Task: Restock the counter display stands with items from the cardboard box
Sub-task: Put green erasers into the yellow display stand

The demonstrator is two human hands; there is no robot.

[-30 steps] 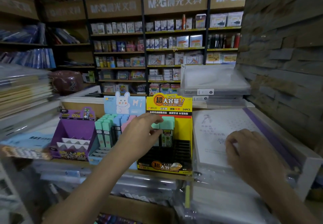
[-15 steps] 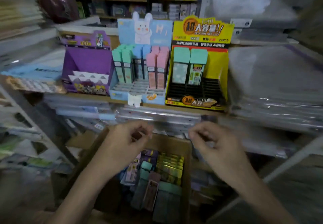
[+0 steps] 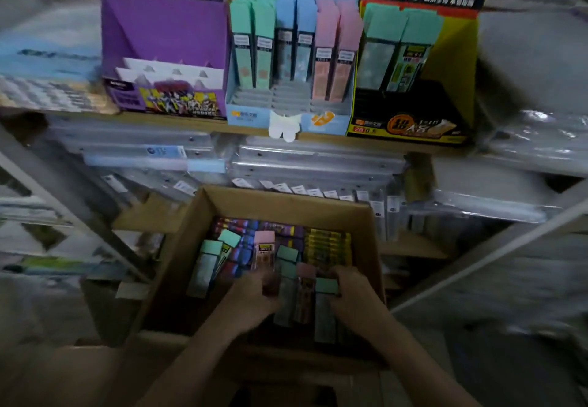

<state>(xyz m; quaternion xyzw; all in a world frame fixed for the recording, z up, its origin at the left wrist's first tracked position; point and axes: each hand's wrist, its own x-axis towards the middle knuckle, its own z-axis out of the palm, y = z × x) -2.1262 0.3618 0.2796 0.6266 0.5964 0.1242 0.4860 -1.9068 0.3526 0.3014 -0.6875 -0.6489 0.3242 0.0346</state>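
The cardboard box (image 3: 286, 198) is sitting at 6 o'clock with both hands inside. The right hand (image 3: 353, 295) is curling its fingers round a teal-capped pack (image 3: 326, 285); the left hand (image 3: 251, 298) is too blurred to tell. At 12 o'clock the purple stand (image 3: 165, 25), blue stand (image 3: 245, 117) and yellow stand (image 3: 458, 57) are showing many empty slots — most restocking is seemingly remaining.

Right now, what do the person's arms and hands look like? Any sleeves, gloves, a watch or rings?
The left hand and right hand wear no gloves. The left forearm and right forearm show no sleeves as far as the picture's bottom edge. No watch or bracelet shows at either wrist. The picture is dim and blurred, so small rings cannot be ruled out.
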